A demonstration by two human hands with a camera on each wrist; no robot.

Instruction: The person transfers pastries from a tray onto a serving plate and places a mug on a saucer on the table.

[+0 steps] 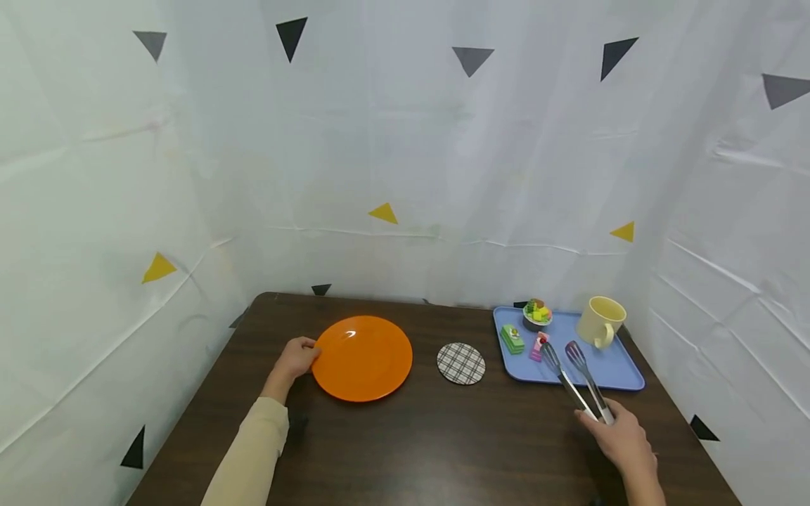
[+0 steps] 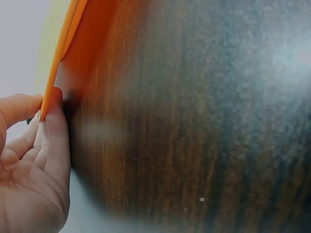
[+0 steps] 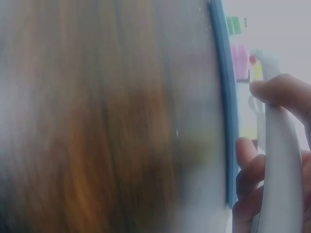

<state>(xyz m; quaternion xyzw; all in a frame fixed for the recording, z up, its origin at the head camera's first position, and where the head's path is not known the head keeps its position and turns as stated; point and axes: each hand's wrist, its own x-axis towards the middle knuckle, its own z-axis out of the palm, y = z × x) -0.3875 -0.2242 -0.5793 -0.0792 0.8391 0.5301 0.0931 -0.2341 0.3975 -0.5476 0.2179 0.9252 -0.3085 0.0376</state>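
An orange plate (image 1: 363, 358) is pinched at its left rim by my left hand (image 1: 297, 358), thumb above and fingers beneath. In the left wrist view the plate's edge (image 2: 57, 63) shows between thumb and fingers. My right hand (image 1: 623, 439) grips metal tongs (image 1: 591, 386), whose arms stand apart with nothing between them. Their tips hang over a blue tray (image 1: 623, 369), close to a pink cake slice (image 1: 539, 347) with a red dot on top. On the tray also lie a green cake slice (image 1: 512, 339), a small dark bowl of colourful food (image 1: 537, 315) and a yellow mug (image 1: 600, 322).
A round plaid coaster (image 1: 461, 363) lies on the dark wooden table (image 1: 430, 443) between plate and tray. White curtains (image 1: 418, 154) with printed triangles hang behind the table and along both sides.
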